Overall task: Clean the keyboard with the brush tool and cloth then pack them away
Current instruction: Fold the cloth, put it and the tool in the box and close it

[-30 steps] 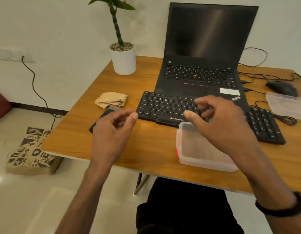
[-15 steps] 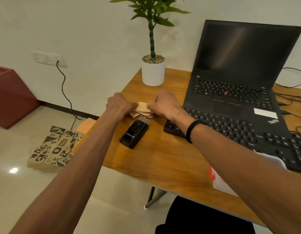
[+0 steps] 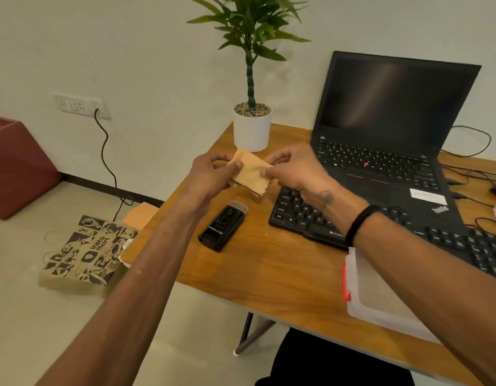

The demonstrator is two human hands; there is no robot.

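together both hands (image 3: 213, 174) (image 3: 294, 168) pinch a soft, crumpled tan cloth (image 3: 251, 171).

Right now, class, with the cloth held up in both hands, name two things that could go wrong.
1. The brush tool lies near the table's left edge; a forearm sweeping back might knock it off.
2. The potted plant stands just behind the cloth; shaking it open could tip the pot.
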